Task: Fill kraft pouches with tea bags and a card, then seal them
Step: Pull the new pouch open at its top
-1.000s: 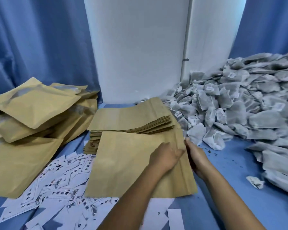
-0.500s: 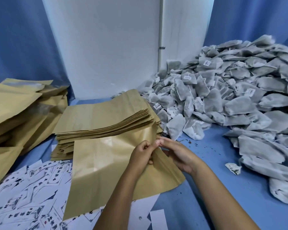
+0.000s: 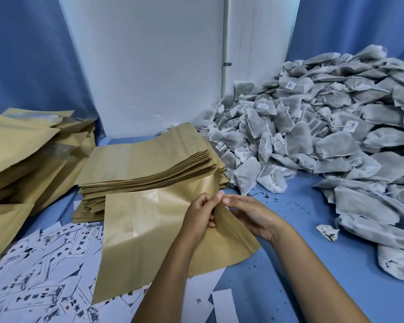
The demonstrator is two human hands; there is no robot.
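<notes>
Fingers point(image 3: 228, 199) of both hands meet at the upper right edge of one kraft pouch point(image 3: 149, 234), pinching its mouth from either side: the left hand point(image 3: 200, 215) grips with curled fingers on the near-left face, the right hand point(image 3: 252, 216) grips from the right with thumb and forefinger extended toward the edge. The pouch is raised at that corner, and its lower left part lies over scattered printed cards point(image 3: 37, 276) on the blue tabletop point(image 3: 313, 271). Just beyond it sits the stack of flat pouches point(image 3: 147, 164), its right edge close to the tea bag heap point(image 3: 324, 127), which fills the right and far right. Filled pouches point(image 3: 21, 155) are piled at the left. Bare tabletop, speckled with loose crumbs, lies right of the right forearm. Both forearms enter from the near edge, converging.
</notes>
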